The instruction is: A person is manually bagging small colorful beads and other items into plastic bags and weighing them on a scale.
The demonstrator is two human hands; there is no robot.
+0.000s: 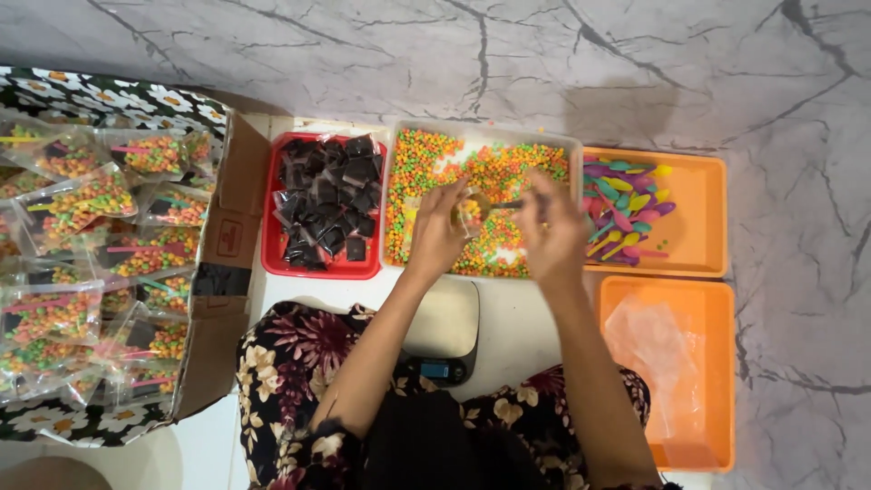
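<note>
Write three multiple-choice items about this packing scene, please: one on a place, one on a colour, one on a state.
1. Where does the red tray of dark packets lie?
A. Left of the clear tray of candies
B. Right of the orange trays
C. Inside the cardboard box

2. What colour is the tray under the plastic spoons?
A. Red
B. Orange
C. White

3. What is the state of the orange tray nearest the person?
A. Heaped with candies
B. Stacked with spoons
C. Holds only clear plastic bags

Answers: 1 A, the red tray sits just left of the clear tray over which the left hand and right hand work. 2 B, the spoons lie in the far orange tray. 3 C, only thin clear bags show in it.
</note>
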